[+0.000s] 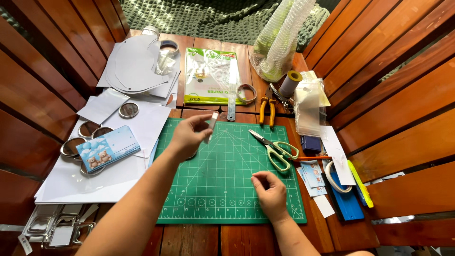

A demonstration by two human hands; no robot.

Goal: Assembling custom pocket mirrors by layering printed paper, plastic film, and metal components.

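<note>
Above the green gridded cutting mat on the wooden slatted counter, the left hand is raised, its grip pinching a small white stick-shaped object, possibly a glue stick or a cutter, though it is too small to tell. The right hand rests on the mat's near right part with its grip curled together, fingertips pressed onto the surface; whether something lies under them I cannot tell. Green-handled scissors lie on the mat just beyond that hand.
</note>
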